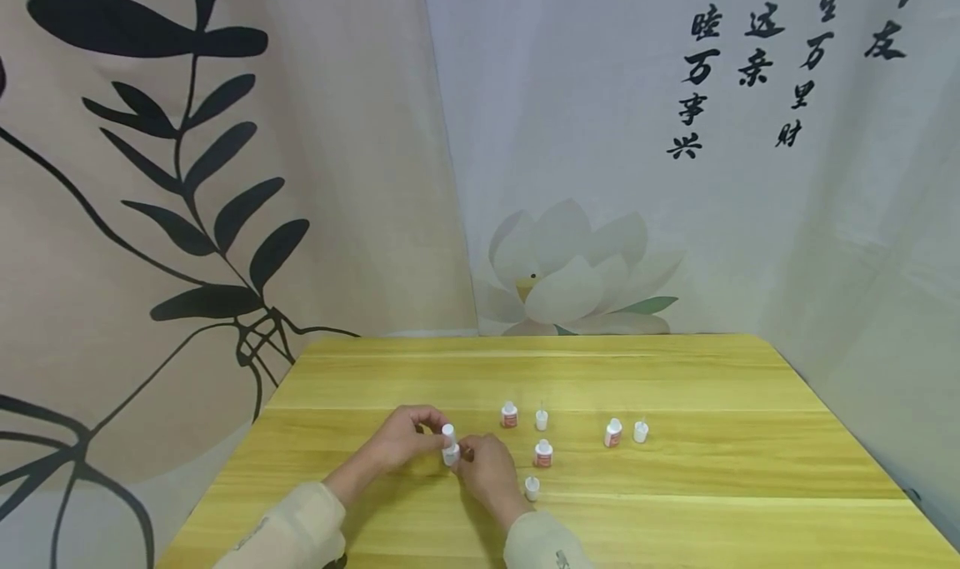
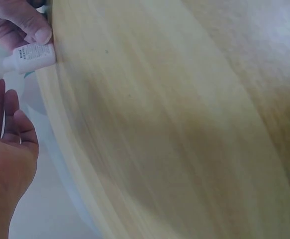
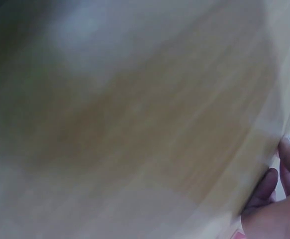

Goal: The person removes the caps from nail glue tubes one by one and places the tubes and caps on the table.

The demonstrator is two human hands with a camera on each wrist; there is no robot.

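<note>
A small white bottle (image 1: 451, 454) with a tall white cap (image 1: 448, 431) stands between my two hands, at the left of the wooden table. My left hand (image 1: 408, 440) pinches it at the cap end. From the other side my right hand (image 1: 489, 471) pinches the bottle's body. In the left wrist view the bottle (image 2: 33, 57) shows small print on its side; the right thumb lies against its base end. The right wrist view catches only my right hand (image 3: 279, 204) at the edge, with a sliver of the bottle.
To the right stand open white bottles with red labels: one at the back (image 1: 509, 416), one nearer (image 1: 543, 454), one farther right (image 1: 612, 433). Beside them sit upturned white caps (image 1: 542, 420), (image 1: 532, 488), (image 1: 641, 431), the back two with thin stems. A printed curtain (image 1: 375, 177) hangs behind the table (image 1: 712, 469).
</note>
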